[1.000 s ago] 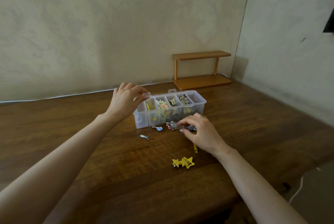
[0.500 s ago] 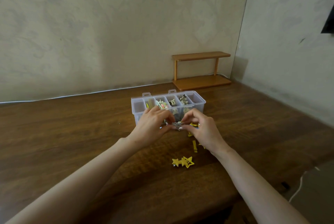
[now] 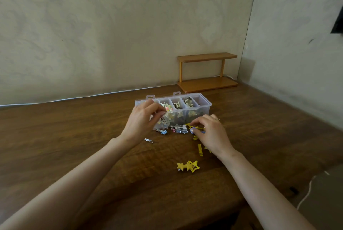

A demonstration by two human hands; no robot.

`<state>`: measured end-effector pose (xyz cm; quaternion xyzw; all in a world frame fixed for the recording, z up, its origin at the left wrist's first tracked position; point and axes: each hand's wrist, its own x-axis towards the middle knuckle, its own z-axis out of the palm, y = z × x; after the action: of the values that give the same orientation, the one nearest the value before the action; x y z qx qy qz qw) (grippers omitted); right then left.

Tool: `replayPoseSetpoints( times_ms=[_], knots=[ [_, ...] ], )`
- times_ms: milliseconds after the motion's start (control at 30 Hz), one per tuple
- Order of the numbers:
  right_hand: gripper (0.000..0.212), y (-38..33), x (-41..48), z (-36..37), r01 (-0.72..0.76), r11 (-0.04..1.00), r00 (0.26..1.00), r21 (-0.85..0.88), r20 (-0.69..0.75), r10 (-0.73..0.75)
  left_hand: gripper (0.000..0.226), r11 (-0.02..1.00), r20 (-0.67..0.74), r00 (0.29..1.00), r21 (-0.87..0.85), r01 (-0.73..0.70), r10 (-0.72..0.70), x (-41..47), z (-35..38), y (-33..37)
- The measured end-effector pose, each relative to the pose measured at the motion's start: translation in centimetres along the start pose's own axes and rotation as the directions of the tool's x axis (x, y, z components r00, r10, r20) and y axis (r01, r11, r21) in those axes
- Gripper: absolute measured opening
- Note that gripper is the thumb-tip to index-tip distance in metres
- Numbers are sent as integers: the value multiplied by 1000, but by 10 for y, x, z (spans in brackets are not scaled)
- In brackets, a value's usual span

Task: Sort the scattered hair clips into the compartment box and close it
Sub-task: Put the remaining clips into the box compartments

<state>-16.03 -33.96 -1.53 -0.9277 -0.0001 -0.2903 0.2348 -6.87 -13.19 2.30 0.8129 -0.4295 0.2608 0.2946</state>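
The left hand [image 3: 142, 121] pinches a thin silver clip [image 3: 163, 120] beside the clear compartment box [image 3: 204, 108], while the right hand [image 3: 211, 133] curls over a blue clip [image 3: 200, 131], grasp impossible to tell.

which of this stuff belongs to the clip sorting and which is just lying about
Job: compartment box, thin clip pinched in the left hand, clip pile in front of the box, small silver clip, yellow bar clip, yellow star clip.
Lying about: wooden shelf, white cable along the wall.
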Motion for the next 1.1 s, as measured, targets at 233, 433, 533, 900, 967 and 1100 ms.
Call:
replayPoseSetpoints(
  times_ms=[233, 433, 533, 900, 967, 1100],
  knots=[
    [26, 2, 0, 2, -19, 994, 997, -108, 73, 27, 13, 937, -250, 921, 103, 334, -300, 18, -25, -24],
    [28, -1, 0, 1, 3, 995, 988, -105, 153, 13, 13, 905, -148, 926, 209, 371, -346, 29, -26, -46],
    [28, -2, 0, 2, 29, 995, 984, -99, 180, -10, 21, 894, -82, 927, 243, 376, -367, 31, -22, -51],
    [38, -6, 0, 1, 94, 984, 989, 149, 103, -110, 15, 953, -162, 972, 226, 202, -168, 10, -10, -22],
    [39, -7, 0, -1, 92, 975, 988, 204, 106, -115, 14, 970, -109, 989, 212, 119, -98, 4, -3, -8],
    [40, -8, 0, -1, 77, 969, 988, 235, 113, -106, 17, 996, 67, 994, 53, 77, -81, -10, 12, 19]
  ],
)
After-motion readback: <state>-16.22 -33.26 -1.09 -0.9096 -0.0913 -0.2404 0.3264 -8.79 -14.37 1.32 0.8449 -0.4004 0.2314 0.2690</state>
